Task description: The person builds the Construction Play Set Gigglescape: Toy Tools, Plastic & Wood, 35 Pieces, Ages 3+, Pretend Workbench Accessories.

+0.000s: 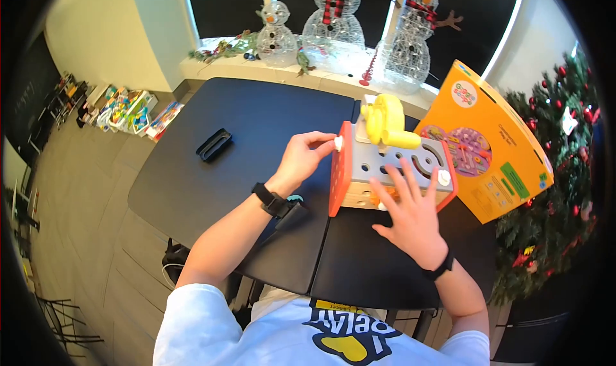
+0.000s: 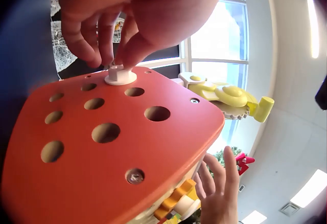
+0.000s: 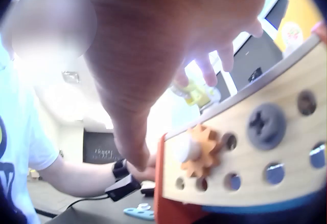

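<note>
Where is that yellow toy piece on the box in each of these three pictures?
Head: the yellow toy piece is above and right of centre, on top of the toy box.
Left wrist: right of centre, past the red end panel.
Right wrist: near the centre, washed out, just above the box's top edge.
Shared landmark: that red end panel, also at and.

Three snowmen line the sill, two sporting red scarves! At right stands a tree with red baubles, an orange box tilted beside it; a black tray sits on the table, colourful clutter near the wall.
</note>
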A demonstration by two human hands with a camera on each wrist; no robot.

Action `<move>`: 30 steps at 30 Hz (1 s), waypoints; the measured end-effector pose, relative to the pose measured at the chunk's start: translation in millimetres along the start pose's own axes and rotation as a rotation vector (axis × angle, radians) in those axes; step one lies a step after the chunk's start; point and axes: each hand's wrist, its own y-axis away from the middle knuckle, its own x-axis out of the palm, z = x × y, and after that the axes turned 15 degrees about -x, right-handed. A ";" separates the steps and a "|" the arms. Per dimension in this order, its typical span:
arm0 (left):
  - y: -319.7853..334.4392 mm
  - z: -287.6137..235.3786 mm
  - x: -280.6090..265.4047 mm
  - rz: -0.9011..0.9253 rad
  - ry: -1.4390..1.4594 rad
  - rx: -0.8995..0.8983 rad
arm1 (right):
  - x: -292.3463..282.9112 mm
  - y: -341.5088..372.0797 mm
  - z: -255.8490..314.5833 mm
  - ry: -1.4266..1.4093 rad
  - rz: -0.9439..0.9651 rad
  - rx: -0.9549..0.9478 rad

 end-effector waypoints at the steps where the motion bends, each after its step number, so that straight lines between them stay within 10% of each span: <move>1: 0.0 -0.1 0.6 -0.001 0.012 -0.006 | 11.2 -1.7 1.0 0.052 0.019 -0.007; 9: -3.2 -11.9 -4.0 0.003 -0.129 -0.001 | 39.1 -8.9 -10.8 0.126 -0.266 -0.096; 30: -14.3 7.4 -18.4 -0.026 -0.161 -0.179 | -30.2 -94.7 -97.4 -0.375 0.159 -0.192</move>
